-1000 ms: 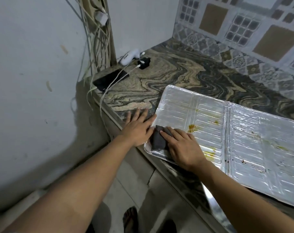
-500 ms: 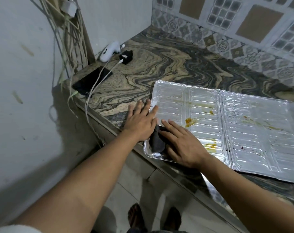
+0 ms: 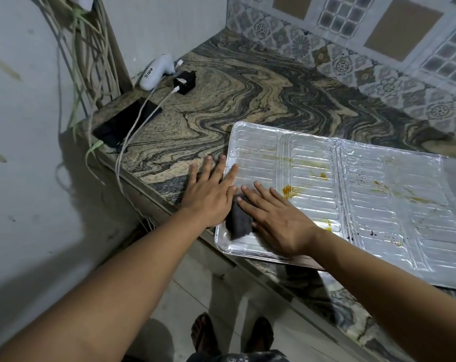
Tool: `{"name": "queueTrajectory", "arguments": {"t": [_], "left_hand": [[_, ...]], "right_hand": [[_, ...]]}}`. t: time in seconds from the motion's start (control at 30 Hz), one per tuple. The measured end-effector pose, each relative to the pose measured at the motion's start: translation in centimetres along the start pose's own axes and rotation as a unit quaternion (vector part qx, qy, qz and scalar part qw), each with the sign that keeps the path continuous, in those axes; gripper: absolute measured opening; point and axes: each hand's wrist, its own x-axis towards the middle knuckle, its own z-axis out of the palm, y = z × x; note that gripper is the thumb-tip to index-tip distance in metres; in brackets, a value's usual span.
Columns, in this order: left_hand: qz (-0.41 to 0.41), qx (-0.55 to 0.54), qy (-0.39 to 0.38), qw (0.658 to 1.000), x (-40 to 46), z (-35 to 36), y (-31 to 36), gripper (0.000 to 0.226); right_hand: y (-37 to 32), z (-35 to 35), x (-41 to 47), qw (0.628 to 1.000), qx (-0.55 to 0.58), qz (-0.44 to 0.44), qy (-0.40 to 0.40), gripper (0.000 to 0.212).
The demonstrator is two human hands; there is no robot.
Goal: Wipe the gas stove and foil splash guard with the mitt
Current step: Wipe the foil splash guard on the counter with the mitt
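The foil splash guard (image 3: pixel 378 205) lies flat on the marbled countertop (image 3: pixel 247 95), unfolded in ribbed panels with orange-yellow stains (image 3: pixel 288 190) and dark specks. A dark grey mitt (image 3: pixel 238 222) rests on its left front corner. My right hand (image 3: pixel 279 223) lies flat on the mitt with fingers stretched out, covering its right part. My left hand (image 3: pixel 211 194) is spread flat over the guard's left edge and the counter beside it, touching the mitt's left side. No gas stove is in view.
A black phone (image 3: pixel 125 124), a white handheld device (image 3: pixel 155 73) and a black charger (image 3: pixel 184 82) with white cables (image 3: pixel 140 121) sit at the counter's far left corner. Loose cords (image 3: pixel 91 48) hang on the left wall. The guard's front edge overhangs the counter. Sandalled feet (image 3: pixel 203 333) stand below.
My left hand has shifted a little so its fingertips overlap the guard's left edge. My right hand stays on the mitt at the same corner. The head view has tilted slightly.
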Motion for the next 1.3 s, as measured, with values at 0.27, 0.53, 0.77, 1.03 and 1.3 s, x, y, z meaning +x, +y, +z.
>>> {"name": "queueTrajectory", "arguments": {"t": [0.27,0.53,0.77,1.03,1.3], "left_hand": [[-0.005,0.018,0.001,1.000,0.1,0.1,0.0,0.058],[-0.019,0.017,-0.007,1.000,0.1,-0.4,0.4,0.057],[-0.029,0.026,-0.006,0.999,0.2,-0.3,0.5,0.059],[-0.043,0.020,0.010,0.999,0.1,0.0,0.7,0.058],[-0.047,0.021,0.006,0.999,0.3,0.1,0.7,0.057]], "right_hand": [[3.8,-0.8,3.9,1.000,0.003,0.029,0.005,0.064],[7.0,-1.8,8.7,0.997,0.006,0.071,0.015,0.061],[8.9,-2.9,12.2,0.990,0.027,0.136,0.033,0.056],[9.5,-2.9,13.3,0.970,0.033,0.236,0.048,0.057],[9.4,-1.9,9.5,0.958,0.043,0.272,0.079,0.056]]}}
